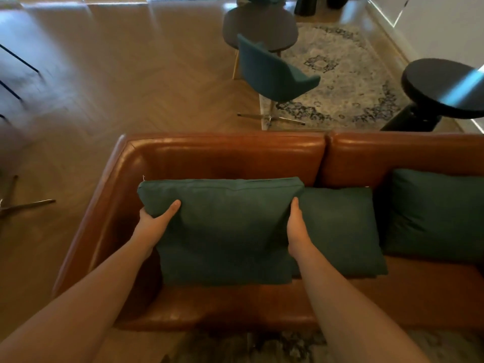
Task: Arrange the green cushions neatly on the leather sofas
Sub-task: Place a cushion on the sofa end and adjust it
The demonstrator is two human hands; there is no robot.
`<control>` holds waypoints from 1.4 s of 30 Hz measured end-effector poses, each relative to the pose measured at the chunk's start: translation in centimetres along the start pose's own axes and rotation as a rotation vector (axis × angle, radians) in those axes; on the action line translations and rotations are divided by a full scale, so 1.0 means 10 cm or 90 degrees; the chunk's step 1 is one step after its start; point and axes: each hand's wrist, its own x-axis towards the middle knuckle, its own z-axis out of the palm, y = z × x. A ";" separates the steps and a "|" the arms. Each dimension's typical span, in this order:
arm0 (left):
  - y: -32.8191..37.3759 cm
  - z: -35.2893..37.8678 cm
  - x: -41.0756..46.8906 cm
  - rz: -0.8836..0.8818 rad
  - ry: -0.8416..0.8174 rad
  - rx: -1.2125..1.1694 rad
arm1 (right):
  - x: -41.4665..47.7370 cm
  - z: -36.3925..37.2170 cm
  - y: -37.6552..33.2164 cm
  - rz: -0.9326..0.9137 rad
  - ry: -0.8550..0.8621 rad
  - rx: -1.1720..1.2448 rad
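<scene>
A large green cushion [225, 231] stands upright at the left end of the brown leather sofa [225, 150], leaning toward its backrest. My left hand [154, 221] grips the cushion's upper left corner, thumb on the front face. My right hand [297, 226] grips its right edge. A second green cushion [340, 231] leans on the backrest just to the right, partly behind the held one. A third green cushion [437, 213] stands further right on the adjoining sofa section.
Behind the sofa lie a herringbone wood floor, a teal swivel chair [272, 74] with a chrome base, a round grey table [259, 27], a patterned rug [340, 74] and a black round side table [442, 85]. A dark rug lies at my feet.
</scene>
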 end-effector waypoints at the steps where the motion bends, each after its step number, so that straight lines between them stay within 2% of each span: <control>1: 0.07 -0.02 0.14 -0.005 -0.004 0.002 | 0.11 0.10 -0.06 0.007 -0.002 -0.004; 6: 0.27 -0.01 0.80 -0.017 -0.029 0.024 | 0.51 0.51 -0.25 0.005 0.017 -0.044; 9: 0.32 0.01 1.10 -0.018 -0.045 0.015 | 0.73 0.77 -0.32 -0.015 0.084 -0.067; 13: 0.32 -0.06 1.29 0.075 -0.042 0.169 | 0.83 1.06 -0.39 -0.099 0.188 -0.144; 17: 0.39 -0.18 1.49 0.105 0.017 0.234 | 0.89 1.19 -0.35 -0.113 0.181 -0.257; 21: 0.44 -0.24 1.66 0.110 -0.004 0.301 | 0.99 1.28 -0.24 -0.123 0.139 -0.448; 23: 0.42 -0.22 1.79 0.124 -0.017 0.369 | 1.09 1.32 -0.20 -0.154 0.122 -0.591; 26: 0.39 -0.10 1.98 0.246 -0.012 0.592 | 1.28 1.33 -0.17 -0.267 0.087 -0.898; 28: 0.42 0.05 2.14 0.354 -0.039 0.727 | 1.45 1.40 -0.22 -0.321 0.040 -1.013; 33: 0.55 0.52 2.58 0.480 -0.095 0.865 | 1.92 1.69 -0.36 -0.334 -0.020 -1.018; 37: 0.44 0.62 2.90 0.440 -0.092 0.906 | 2.23 1.71 -0.32 -0.315 -0.007 -1.018; 42: 0.33 0.72 2.94 0.482 -0.010 0.850 | 2.36 1.73 -0.29 -0.409 0.044 -0.991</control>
